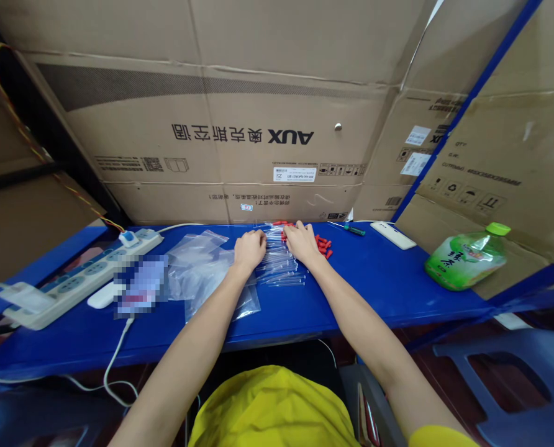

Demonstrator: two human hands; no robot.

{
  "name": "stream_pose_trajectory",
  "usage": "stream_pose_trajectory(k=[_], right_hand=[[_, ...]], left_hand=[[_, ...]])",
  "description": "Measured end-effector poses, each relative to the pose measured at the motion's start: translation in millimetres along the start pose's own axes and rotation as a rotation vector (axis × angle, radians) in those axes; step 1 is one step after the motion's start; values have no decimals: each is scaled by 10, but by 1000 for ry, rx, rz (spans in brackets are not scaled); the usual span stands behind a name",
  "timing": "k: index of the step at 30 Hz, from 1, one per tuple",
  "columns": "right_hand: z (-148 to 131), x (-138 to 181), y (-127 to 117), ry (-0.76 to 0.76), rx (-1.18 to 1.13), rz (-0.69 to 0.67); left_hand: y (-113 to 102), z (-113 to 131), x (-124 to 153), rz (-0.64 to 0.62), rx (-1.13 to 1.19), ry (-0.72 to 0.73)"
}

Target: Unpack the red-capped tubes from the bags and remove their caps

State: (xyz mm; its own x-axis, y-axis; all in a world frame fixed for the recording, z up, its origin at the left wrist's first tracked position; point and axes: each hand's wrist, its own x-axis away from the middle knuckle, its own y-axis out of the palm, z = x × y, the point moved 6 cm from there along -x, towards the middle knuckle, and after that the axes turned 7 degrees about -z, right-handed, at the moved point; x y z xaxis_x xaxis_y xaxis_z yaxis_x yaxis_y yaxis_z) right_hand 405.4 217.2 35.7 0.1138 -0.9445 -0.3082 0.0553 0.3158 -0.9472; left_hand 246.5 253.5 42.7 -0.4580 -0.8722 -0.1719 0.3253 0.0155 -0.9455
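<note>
Several thin clear plastic tubes [279, 264] lie side by side on the blue table [370, 273], in a loose pile between my hands. My left hand [249, 248] rests at their left ends with its fingers curled in; what the fingertips pinch is hidden. Over the right ends of the tubes, my right hand [301, 242] is bent with thumb and fingers closed down near a red cap. More small red caps [322, 244] are heaped just right of it, and some show behind the tubes.
Clear plastic bags [200, 270] lie left of my left hand. Farther left are a blurred-out flat item [141, 285] and a power strip [90, 270]. A screwdriver [354, 229], a white flat device [392, 235] and a green-labelled bottle [466, 257] are on the right. Cardboard [240, 112] walls the back.
</note>
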Motion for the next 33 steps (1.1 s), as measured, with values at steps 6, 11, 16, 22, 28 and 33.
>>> stream_pose_trajectory(k=[6,11,16,22,28,33], right_hand=[[12,6,-88,-77,-63,9],[-52,70,-296,-224,-147,85],[-110,112,-381,-254,-144,141],[-135,113,-320,-212,-58,121],[-145,84,-218,-206,-20,96],[-110,67,-196,-214,6,98]], left_hand=[[-37,21,15,59,41,27],[-112,110,35,177,46,183],[-44,236,24,22,29,298],[-15,272,40,-38,12,291],[43,229,37,-93,-33,271],[24,277,34,-108,-104,282]])
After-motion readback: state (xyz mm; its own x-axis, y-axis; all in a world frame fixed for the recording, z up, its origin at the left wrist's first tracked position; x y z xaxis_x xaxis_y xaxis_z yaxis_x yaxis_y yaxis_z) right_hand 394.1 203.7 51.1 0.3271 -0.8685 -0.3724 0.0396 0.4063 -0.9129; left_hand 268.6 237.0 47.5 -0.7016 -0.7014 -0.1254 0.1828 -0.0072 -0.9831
